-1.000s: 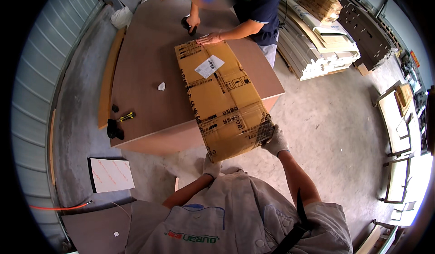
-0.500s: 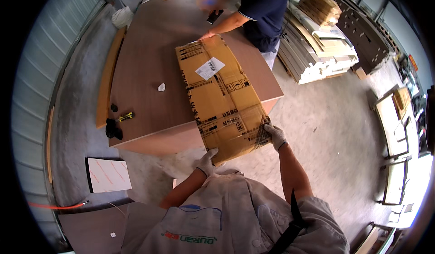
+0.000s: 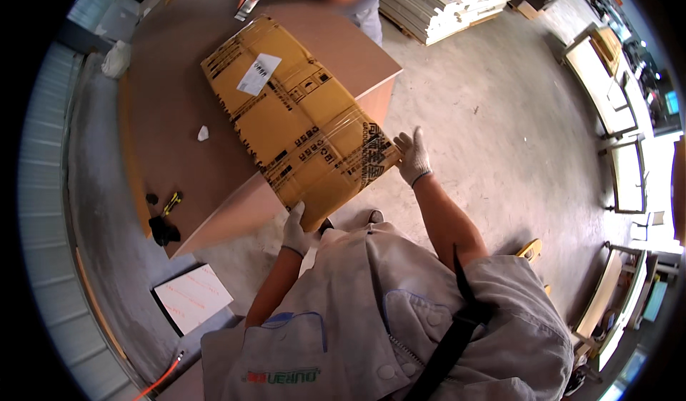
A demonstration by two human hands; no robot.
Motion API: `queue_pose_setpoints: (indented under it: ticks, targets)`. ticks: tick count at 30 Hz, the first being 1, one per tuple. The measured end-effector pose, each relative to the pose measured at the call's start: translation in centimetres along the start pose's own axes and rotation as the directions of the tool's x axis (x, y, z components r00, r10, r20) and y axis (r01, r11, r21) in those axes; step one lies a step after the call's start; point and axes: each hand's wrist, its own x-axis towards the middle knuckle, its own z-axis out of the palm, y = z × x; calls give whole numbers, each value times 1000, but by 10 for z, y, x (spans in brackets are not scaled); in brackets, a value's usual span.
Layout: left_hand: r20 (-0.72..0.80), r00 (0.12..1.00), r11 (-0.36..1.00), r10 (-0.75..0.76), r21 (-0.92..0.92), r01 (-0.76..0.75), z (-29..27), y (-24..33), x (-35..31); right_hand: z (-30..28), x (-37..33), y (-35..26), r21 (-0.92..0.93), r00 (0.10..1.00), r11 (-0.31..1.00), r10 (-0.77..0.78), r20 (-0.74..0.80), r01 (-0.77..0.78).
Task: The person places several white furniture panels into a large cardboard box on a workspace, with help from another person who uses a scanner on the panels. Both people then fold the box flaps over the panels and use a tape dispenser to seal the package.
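A long, flat cardboard box (image 3: 300, 122), taped and with a white label, lies slantwise over the corner of a brown table (image 3: 214, 208). Its near end sticks out past the table edge towards me. My left hand (image 3: 294, 231), in a pale glove, is closed on the box's near left corner, thumb on top. At the near right corner, my gloved right hand (image 3: 414, 159) is against the box's end with its fingers spread and pointing upward. Its lower fingers are partly hidden by the box edge.
Across the table, a person (image 3: 343, 1) holds a small dark device (image 3: 247, 8). A yellow-and-black tool (image 3: 171, 202) and a white scrap (image 3: 203, 134) lie on the table. Stacked panels (image 3: 443, 4) stand beyond; a white board (image 3: 193, 299) is low at the left.
My view has turned to the right, shifting the box and table leftward in it. My right hand's fingers have loosened from the box corner and spread. The other person's hand has left the box's far end.
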Motion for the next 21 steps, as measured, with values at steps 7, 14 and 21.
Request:
queue_pose_setpoints:
  ticks: [7,14,21]
  targets:
    - [26,712,219,702,943,-250,24,-36,-32,-19,-15,13,-109,992,986,-124,-3,123]
    - [279,572,-86,771,936,-341,18,-24,-18,50,0,23,-168,944,968,-224,-241,187]
    - [351,610,-79,710,901,-426,40,3,-36,28,6,17,-335,964,924,-237,-119,186]
